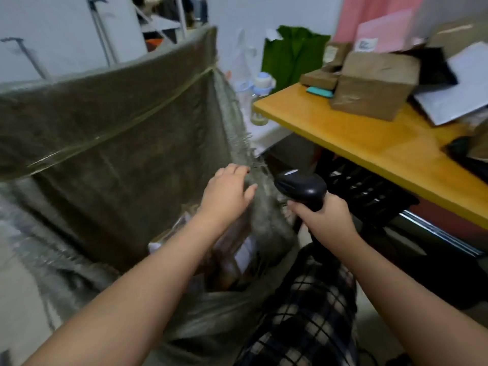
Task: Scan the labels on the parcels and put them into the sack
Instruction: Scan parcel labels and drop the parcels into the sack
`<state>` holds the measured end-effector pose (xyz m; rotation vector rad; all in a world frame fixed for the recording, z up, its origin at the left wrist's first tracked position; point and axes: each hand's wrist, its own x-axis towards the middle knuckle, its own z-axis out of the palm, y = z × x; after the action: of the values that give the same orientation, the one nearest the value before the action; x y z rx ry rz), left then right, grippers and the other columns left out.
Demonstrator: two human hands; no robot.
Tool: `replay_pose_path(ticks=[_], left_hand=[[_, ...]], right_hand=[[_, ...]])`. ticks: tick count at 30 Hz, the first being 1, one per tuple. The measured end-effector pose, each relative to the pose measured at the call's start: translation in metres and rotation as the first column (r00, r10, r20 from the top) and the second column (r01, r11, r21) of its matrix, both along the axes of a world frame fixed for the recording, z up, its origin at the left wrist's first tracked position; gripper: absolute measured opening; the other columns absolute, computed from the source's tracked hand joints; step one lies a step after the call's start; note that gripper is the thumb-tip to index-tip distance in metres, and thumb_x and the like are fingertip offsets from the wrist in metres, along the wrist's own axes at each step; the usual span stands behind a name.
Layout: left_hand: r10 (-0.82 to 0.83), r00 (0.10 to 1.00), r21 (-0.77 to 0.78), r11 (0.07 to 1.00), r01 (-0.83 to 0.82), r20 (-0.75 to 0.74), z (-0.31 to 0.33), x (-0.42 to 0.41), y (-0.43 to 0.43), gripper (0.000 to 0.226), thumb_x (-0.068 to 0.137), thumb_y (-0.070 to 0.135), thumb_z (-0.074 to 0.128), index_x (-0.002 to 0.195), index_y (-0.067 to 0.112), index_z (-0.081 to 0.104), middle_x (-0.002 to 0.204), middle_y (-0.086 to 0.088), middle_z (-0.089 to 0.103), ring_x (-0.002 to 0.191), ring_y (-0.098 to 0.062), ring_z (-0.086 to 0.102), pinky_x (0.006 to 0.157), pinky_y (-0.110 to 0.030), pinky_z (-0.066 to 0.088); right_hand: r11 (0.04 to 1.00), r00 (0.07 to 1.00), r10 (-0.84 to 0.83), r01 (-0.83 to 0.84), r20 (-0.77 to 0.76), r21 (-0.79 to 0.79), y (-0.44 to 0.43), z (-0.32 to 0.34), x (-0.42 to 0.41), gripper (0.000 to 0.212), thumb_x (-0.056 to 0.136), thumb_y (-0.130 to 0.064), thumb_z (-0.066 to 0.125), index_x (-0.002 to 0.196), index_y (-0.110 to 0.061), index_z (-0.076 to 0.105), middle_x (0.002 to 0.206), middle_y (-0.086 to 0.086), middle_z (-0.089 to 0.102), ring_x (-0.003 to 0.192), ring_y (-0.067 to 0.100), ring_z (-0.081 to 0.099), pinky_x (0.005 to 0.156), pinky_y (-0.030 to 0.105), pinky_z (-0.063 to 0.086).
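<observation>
Sack (105, 128) fills your frame's left, parcels (237, 254) inside at lower centre. Table (343, 138) upper right, boxes (375, 83) on it. Scanner (301, 186) in your right hand (330, 220), centre, beside the sack.

Yellow wooden table (356, 143) at the right, evenly lit. Behind it, white wall (237, 14) and pink curtain (351, 14). Beneath it, black slatted crate (361, 188). Far left of it, blurred white metal shelving (169, 22). Below it, grey floor (383, 336).
</observation>
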<state>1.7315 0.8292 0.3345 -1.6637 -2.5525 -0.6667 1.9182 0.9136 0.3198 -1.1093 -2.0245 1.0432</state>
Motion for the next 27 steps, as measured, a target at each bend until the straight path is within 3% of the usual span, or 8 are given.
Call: replay_pose_path(ticks=[3, 7, 12, 15, 19, 21, 23, 27], left_hand=[[-0.16, 0.987, 0.056, 0.985, 0.161, -0.025, 0.025, 0.042, 0.044, 0.044, 0.094, 0.037, 0.053, 0.132, 0.015, 0.05, 0.126, -0.008, 0.053, 0.118, -0.029, 0.048, 0.1, -0.041, 0.04], [-0.348, 0.934, 0.095, 0.93, 0.355, -0.078, 0.051, 0.107, 0.097, 0.044, 0.096, 0.038, 0.051, 0.133, 0.015, 0.049, 0.126, -0.006, 0.053, 0.117, -0.028, 0.047, 0.098, -0.039, 0.041], [-0.549, 0.83, 0.168, 0.813, 0.558, -0.104, 0.072, 0.194, 0.148, 0.046, 0.095, 0.038, 0.053, 0.135, 0.017, 0.048, 0.128, -0.004, 0.051, 0.119, -0.026, 0.045, 0.094, -0.038, 0.042], [-0.587, 0.798, 0.17, 0.78, 0.602, -0.135, 0.076, 0.233, 0.177, 0.055, 0.093, 0.04, 0.056, 0.14, 0.017, 0.042, 0.136, -0.005, 0.044, 0.124, -0.027, 0.042, 0.095, -0.04, 0.043], [-0.574, 0.785, 0.149, 0.777, 0.612, -0.234, 0.088, 0.265, 0.22, 0.076, 0.088, 0.055, 0.054, 0.15, 0.021, 0.025, 0.154, -0.013, 0.022, 0.138, -0.033, 0.025, 0.109, -0.044, 0.03], [-0.575, 0.805, 0.133, 0.795, 0.592, -0.15, 0.095, 0.276, 0.24, 0.075, 0.09, 0.061, 0.043, 0.152, 0.026, 0.019, 0.157, -0.015, 0.015, 0.141, -0.035, 0.019, 0.113, -0.045, 0.023], [-0.579, 0.815, 0.129, 0.809, 0.573, 0.012, 0.098, 0.28, 0.251, 0.063, 0.096, 0.058, 0.034, 0.15, 0.026, 0.026, 0.156, -0.015, 0.02, 0.14, -0.035, 0.024, 0.112, -0.041, 0.024], [-0.629, 0.762, 0.338, 0.758, 0.558, 0.152, 0.086, 0.274, 0.244, 0.031, 0.101, 0.04, 0.038, 0.114, 0.019, 0.057, 0.128, -0.005, 0.048, 0.11, -0.019, 0.051, 0.086, -0.026, 0.04]], right_hand=[[0.99, 0.989, -0.138, 0.139, -0.055, 0.011, 0.018, 0.025, 0.05, 0.024, 0.078, -0.035, 0.076, 0.097, -0.022, 0.069, 0.082, -0.012, 0.066, 0.08, 0.003, 0.06, 0.065, 0.016, 0.042], [0.949, 0.948, -0.296, 0.305, -0.116, 0.074, 0.035, 0.061, 0.126, 0.017, 0.081, -0.028, 0.075, 0.073, -0.03, 0.061, 0.066, -0.013, 0.062, 0.066, 0.0, 0.056, 0.055, 0.017, 0.04], [0.844, 0.84, -0.502, 0.527, -0.205, 0.094, 0.047, 0.086, 0.214, 0.02, 0.078, -0.028, 0.077, 0.096, -0.025, 0.067, 0.08, -0.018, 0.063, 0.076, -0.009, 0.055, 0.059, 0.002, 0.039], [0.79, 0.776, -0.58, 0.61, -0.249, 0.061, 0.053, 0.089, 0.249, 0.024, 0.08, -0.029, 0.075, 0.101, -0.021, 0.067, 0.078, -0.021, 0.066, 0.076, -0.009, 0.058, 0.061, 0.004, 0.039], [0.74, 0.671, -0.637, 0.67, -0.379, -0.059, 0.069, 0.092, 0.27, 0.022, 0.081, -0.029, 0.075, 0.102, -0.023, 0.069, 0.092, -0.007, 0.07, 0.091, 0.007, 0.064, 0.072, 0.021, 0.046], [0.742, 0.615, -0.635, 0.653, -0.467, -0.15, 0.081, 0.101, 0.272, 0.015, 0.082, -0.028, 0.075, 0.095, -0.03, 0.068, 0.09, -0.008, 0.071, 0.089, 0.007, 0.066, 0.074, 0.024, 0.047], [0.75, 0.563, -0.629, 0.62, -0.537, -0.228, 0.094, 0.113, 0.273, 0.016, 0.082, -0.031, 0.075, 0.096, -0.034, 0.066, 0.096, -0.011, 0.071, 0.092, 0.004, 0.064, 0.074, 0.022, 0.048], [0.769, 0.55, -0.625, 0.554, -0.554, -0.318, 0.114, 0.13, 0.278, 0.03, 0.083, -0.038, 0.071, 0.112, -0.032, 0.064, 0.106, -0.011, 0.07, 0.099, 0.007, 0.062, 0.078, 0.025, 0.049]])
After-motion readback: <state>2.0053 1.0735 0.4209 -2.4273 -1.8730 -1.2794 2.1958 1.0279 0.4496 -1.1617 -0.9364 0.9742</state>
